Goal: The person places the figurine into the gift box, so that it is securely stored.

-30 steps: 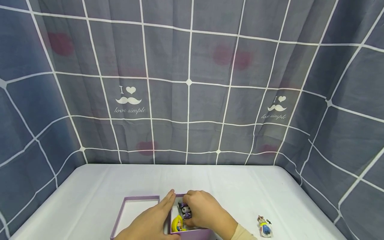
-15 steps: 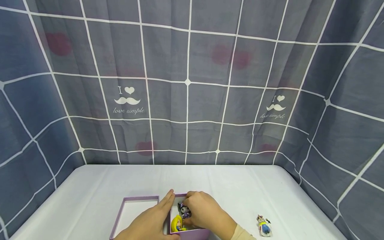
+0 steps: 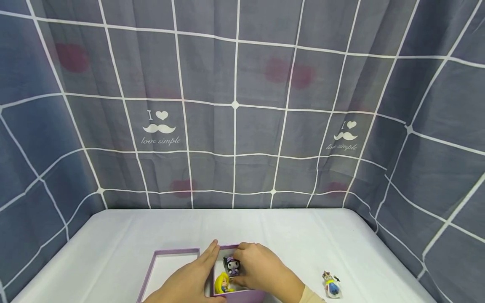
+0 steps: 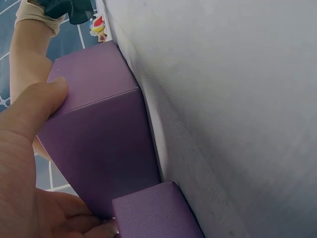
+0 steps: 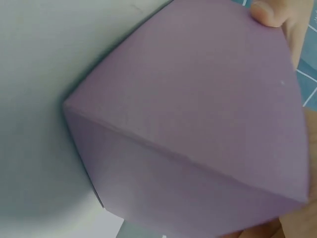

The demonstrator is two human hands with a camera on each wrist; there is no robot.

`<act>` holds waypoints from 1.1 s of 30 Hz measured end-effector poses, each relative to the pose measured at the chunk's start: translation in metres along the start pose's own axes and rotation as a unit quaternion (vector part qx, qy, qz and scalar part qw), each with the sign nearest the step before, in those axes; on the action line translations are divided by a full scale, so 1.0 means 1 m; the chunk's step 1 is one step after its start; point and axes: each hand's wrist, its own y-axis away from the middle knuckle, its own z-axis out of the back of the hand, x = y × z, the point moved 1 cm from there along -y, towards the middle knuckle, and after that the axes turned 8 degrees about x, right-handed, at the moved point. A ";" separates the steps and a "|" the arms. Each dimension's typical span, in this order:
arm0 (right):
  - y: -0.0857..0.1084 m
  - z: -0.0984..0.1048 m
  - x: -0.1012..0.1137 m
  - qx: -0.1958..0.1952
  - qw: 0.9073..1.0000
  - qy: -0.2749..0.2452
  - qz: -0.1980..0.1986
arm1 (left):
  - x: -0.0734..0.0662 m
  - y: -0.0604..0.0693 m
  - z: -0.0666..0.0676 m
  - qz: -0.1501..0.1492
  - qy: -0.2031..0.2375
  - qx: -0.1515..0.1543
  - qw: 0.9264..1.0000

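A purple box [image 3: 245, 296] with a white inside stands at the table's front. My left hand [image 3: 193, 273] grips its left side, thumb round the near corner and straight fingers along the wall. In the left wrist view that thumb presses on the purple box [image 4: 104, 134]. Inside lie a black-and-purple figurine [image 3: 232, 266] with a white face and a yellow-haired figurine [image 3: 222, 283]. My right hand [image 3: 261, 267] reaches over the right wall, its thumb and curled fingers holding the black-and-purple figurine from the right; the fingertips are partly hidden.
A shallow purple-edged lid [image 3: 172, 252] lies left of the box, white inside facing up. A small figurine [image 3: 332, 285] in blue and yellow lies on the white table [image 3: 295, 235] to the right. Grey checked curtains [image 3: 212, 126] surround the table.
Both hands stay at the box in nearly the same pose. The black-and-purple figurine shows slightly more beside my right hand. The head view shifts slightly.
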 end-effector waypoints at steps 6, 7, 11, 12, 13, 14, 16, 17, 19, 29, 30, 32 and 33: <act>0.009 0.006 -0.004 -0.015 0.999 -0.039 0.011 | 0.000 0.000 0.001 0.000 -0.002 -0.001 1.000; 0.011 0.007 -0.004 -0.020 0.999 -0.043 0.013 | 0.000 0.000 0.000 -0.001 -0.004 -0.002 1.000; 0.020 0.012 -0.007 -0.038 0.998 -0.053 0.020 | 0.000 0.001 0.000 0.003 -0.003 -0.002 1.000; 0.023 0.014 -0.008 -0.043 0.997 -0.054 0.020 | 0.000 0.000 0.000 0.005 0.000 -0.001 1.000; 0.026 0.016 -0.009 -0.049 0.997 -0.056 0.021 | 0.000 0.000 0.000 0.007 0.003 0.001 1.000; 0.028 0.017 -0.010 -0.053 0.997 -0.057 0.021 | 0.000 0.000 0.000 0.009 0.005 0.003 1.000; 0.033 0.021 -0.011 -0.061 0.996 -0.055 0.021 | 0.000 0.000 0.000 0.011 0.007 0.003 1.000; 0.036 0.022 -0.012 -0.062 0.996 -0.054 0.019 | -0.001 0.000 0.000 0.012 0.008 0.003 1.000; 0.040 0.025 -0.014 -0.065 0.996 -0.054 0.016 | -0.001 0.000 0.000 0.014 0.009 0.004 1.000; 0.066 0.029 -0.027 -0.100 0.994 -0.035 0.010 | 0.000 -0.002 -0.001 0.009 0.007 0.003 1.000; 0.069 0.029 -0.028 -0.105 0.994 -0.034 0.010 | 0.000 -0.002 -0.001 0.008 0.006 0.003 1.000; 0.074 0.028 -0.031 -0.110 0.993 -0.030 0.009 | 0.000 -0.002 0.000 0.006 0.005 0.004 1.000; 0.076 0.028 -0.031 -0.110 0.993 -0.030 0.007 | 0.000 -0.002 0.000 0.005 0.004 0.004 1.000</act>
